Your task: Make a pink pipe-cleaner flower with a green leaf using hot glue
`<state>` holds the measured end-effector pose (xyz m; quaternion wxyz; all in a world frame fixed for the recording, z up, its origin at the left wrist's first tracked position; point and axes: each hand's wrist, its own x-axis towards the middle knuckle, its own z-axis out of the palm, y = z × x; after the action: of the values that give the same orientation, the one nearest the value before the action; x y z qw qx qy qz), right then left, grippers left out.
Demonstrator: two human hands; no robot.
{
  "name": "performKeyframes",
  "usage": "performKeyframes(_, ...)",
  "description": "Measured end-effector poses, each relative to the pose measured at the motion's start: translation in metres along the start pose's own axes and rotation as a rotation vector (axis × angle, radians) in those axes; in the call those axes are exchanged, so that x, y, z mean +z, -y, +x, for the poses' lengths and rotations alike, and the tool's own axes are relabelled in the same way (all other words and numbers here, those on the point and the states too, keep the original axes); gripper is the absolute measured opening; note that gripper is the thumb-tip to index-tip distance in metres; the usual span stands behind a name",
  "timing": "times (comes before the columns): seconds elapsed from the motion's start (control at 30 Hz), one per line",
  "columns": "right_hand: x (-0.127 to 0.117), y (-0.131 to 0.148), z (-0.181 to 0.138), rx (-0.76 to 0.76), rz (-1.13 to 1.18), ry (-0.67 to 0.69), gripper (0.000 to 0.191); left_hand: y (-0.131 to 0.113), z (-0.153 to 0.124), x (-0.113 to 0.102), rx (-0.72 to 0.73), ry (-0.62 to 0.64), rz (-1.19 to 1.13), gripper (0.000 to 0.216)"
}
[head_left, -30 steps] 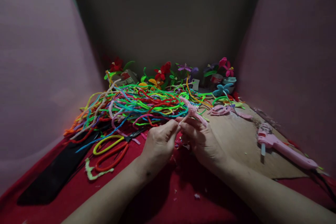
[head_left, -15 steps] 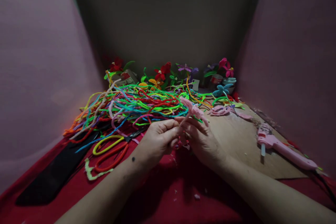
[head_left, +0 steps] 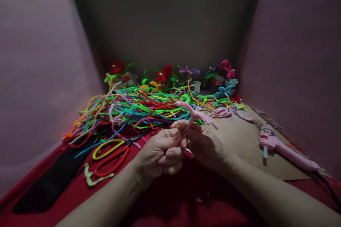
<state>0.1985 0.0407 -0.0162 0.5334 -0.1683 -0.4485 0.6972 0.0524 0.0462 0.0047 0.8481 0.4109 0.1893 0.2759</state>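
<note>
A pink pipe-cleaner flower (head_left: pixel 196 114) rises from between my hands, its petals spread to the left and right. My left hand (head_left: pixel 165 149) is closed, thumb and fingers pinching the lower end of the flower. Close against it, my right hand (head_left: pixel 204 140) is closed around the same piece, with its fingers partly hidden behind the flower. Just beyond my hands lies a heap of coloured pipe cleaners (head_left: pixel 144 104). Scissors with one yellow and one red handle (head_left: pixel 112 161) rest to the left of my left hand.
A pink glue gun (head_left: pixel 290 152) lies on a brown board (head_left: pixel 239 145) at right, with pink looped pieces (head_left: pixel 222 112) behind. Finished flowers (head_left: pixel 163 74) stand along the back. A black flat strip (head_left: pixel 50 181) and a pale green bent piece (head_left: pixel 92 179) lie left on red cloth (head_left: pixel 170 205).
The pink flower has turned and its petals are spread wider. My left hand has rotated and its fingers curl in more. The view has shifted slightly.
</note>
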Motion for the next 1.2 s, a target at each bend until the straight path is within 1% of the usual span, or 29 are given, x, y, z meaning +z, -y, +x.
performKeyframes(0.17,0.003,0.001,-0.001,-0.021,-0.032,-0.08,0.017,-0.001,0.001,-0.002,0.029,0.014,0.048,0.025)
performKeyframes(0.23,0.002,-0.001,0.0,-0.03,-0.023,-0.104,0.015,-0.003,0.001,0.002,0.042,-0.033,0.124,0.024)
performKeyframes(0.27,0.001,-0.002,0.001,-0.03,-0.012,-0.115,0.014,-0.004,0.0,0.004,0.062,-0.084,0.209,0.024)
performKeyframes(0.3,-0.001,-0.003,0.001,-0.032,-0.001,-0.123,0.012,-0.004,0.0,0.006,0.095,-0.15,0.333,0.024)
performKeyframes(0.37,-0.003,-0.004,0.002,-0.029,0.022,-0.15,0.01,-0.004,0.0,0.009,0.217,-0.281,0.682,0.023)
performKeyframes(0.43,-0.005,-0.004,0.003,-0.004,0.037,-0.204,0.01,0.0,0.001,0.009,0.353,-0.377,1.062,0.02)
performKeyframes(0.47,-0.006,-0.004,0.003,0.012,0.043,-0.235,0.011,0.003,0.002,0.008,0.398,-0.413,1.218,0.018)
performKeyframes(0.5,-0.007,-0.005,0.003,0.026,0.047,-0.258,0.013,0.006,0.003,0.006,0.424,-0.449,1.338,0.018)
performKeyframes(0.57,-0.007,-0.005,0.003,0.036,0.047,-0.28,0.014,0.011,0.004,0.003,0.432,-0.521,1.469,0.016)
performKeyframes(0.63,-0.005,-0.005,0.004,0.029,0.045,-0.291,0.014,0.014,0.004,0.0,0.431,-0.562,1.519,0.013)
performKeyframes(0.77,-0.001,-0.005,0.004,0.018,0.004,-0.346,0.014,0.014,0.004,0.001,0.444,-0.6,1.548,0.011)
performKeyframes(0.93,-0.002,-0.009,0.002,-0.068,-0.142,-0.324,0.01,0.012,0.006,0.0,0.458,-0.63,1.468,0.008)
performKeyframes(1.03,-0.001,-0.009,0.0,-0.129,-0.248,-0.335,0.008,0.013,0.006,-0.002,0.487,-0.632,1.443,0.015)
performKeyframes(1.1,0.002,-0.005,0.0,-0.192,-0.31,-0.307,0.008,0.014,0.006,-0.004,0.544,-0.624,1.469,0.018)
performKeyframes(1.2,0.01,0.004,0.0,-0.327,-0.445,-0.259,0.012,0.015,0.007,-0.004,0.725,-0.592,1.466,0.014)
